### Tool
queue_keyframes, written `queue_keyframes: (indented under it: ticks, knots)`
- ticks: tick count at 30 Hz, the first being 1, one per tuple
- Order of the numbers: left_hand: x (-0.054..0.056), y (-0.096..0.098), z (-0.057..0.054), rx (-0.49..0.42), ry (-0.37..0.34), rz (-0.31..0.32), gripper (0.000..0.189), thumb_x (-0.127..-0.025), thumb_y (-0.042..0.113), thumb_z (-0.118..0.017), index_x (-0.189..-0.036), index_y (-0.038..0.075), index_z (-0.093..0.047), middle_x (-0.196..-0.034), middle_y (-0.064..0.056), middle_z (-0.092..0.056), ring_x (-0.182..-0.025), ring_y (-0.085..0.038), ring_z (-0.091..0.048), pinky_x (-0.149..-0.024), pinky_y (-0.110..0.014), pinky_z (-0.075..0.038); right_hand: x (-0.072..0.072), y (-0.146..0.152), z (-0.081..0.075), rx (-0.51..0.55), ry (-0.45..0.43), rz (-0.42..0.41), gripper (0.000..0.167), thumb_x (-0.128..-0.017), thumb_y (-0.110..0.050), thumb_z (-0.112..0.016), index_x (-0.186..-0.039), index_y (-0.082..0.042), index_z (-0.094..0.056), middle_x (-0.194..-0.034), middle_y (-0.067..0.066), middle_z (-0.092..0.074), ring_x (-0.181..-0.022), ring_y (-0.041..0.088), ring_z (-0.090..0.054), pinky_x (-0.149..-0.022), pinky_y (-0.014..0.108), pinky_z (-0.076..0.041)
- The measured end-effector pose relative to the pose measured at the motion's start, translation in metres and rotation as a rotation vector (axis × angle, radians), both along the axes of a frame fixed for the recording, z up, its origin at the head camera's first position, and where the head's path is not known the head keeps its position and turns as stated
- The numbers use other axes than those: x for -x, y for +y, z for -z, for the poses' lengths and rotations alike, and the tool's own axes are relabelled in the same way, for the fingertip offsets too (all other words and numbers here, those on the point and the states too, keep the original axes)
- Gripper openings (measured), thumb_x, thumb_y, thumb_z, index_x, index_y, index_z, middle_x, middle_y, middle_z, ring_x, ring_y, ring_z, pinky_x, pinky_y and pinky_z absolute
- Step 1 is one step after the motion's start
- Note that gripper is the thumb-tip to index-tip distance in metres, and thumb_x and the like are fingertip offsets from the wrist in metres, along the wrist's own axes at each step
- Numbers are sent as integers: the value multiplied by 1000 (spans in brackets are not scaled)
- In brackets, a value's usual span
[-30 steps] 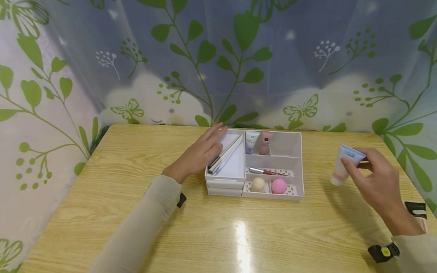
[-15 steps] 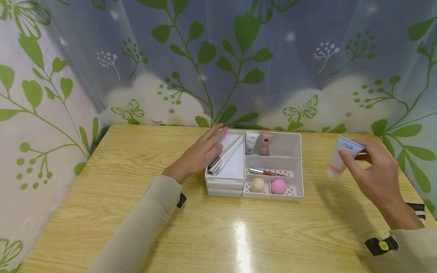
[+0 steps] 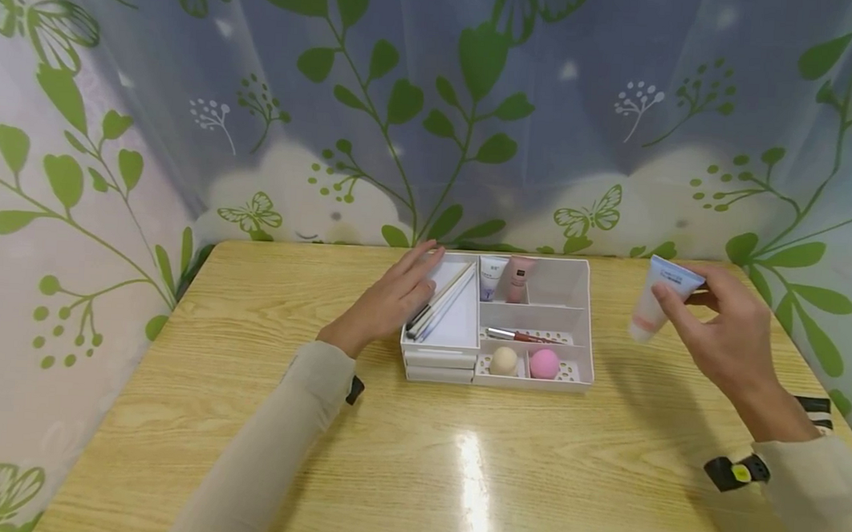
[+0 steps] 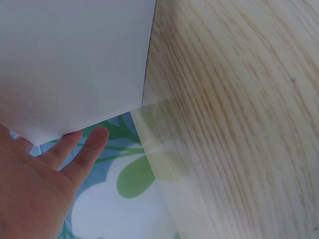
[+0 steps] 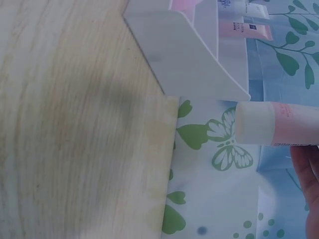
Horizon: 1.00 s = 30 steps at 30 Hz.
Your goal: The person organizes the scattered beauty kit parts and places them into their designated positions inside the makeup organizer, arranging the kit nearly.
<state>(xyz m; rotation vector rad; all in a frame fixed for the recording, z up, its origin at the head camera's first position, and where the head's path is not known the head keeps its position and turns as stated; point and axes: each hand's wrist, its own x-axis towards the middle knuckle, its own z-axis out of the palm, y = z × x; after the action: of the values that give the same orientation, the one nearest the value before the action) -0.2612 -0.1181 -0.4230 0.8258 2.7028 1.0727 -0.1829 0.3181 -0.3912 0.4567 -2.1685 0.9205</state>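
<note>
My right hand pinches a blue, white and pink squeeze tube near its flat end, holding it above the table with the cap downward. In the right wrist view the white cap of the tube points toward the organizer's side wall. My left hand rests with extended fingers on the left side of the white organizer. Makeup brushes lie in the organizer's top left tray. A white tube and a pink tube stand in the back compartment.
A red-handled brush lies in the middle compartment. Beige and pink sponges sit in the front cells. A black-and-white item lies partly hidden by the right wrist. A patterned curtain hangs behind the wooden table.
My right hand has carried the squeeze tube slightly leftward and toward the back of the table. The left hand and the organizer have stayed in place.
</note>
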Motion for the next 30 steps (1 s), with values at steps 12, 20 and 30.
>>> queue_keyframes:
  ticks: [12,20,30]
  knots:
    - [0,0,2,2,10,0,63,-118,42,-29,-177,29,-14,-185,9,-2,-172,-30,-6,-136,-65,-14,3,-11,-3,30,6,-23,38,-78,22,-83,-114,14,-72,-111,-25,-59,-97,-16,-58,-86,-1,-47]
    - [0,1,1,-6,9,1,62,-118,43,-30,-177,30,-15,-185,11,-2,-172,-29,-7,-136,-63,-15,7,-21,-7,57,13,-32,38,-77,24,-81,-113,17,-71,-109,-27,-58,-95,-14,-59,-86,-1,-47]
    - [-1,2,1,-22,-2,-6,62,-117,42,-31,-177,29,-16,-184,12,-2,-171,-28,-7,-137,-62,-14,14,-35,-11,66,11,-50,33,-81,20,-82,-113,15,-72,-105,-14,-65,-93,-15,-61,-84,1,-49]
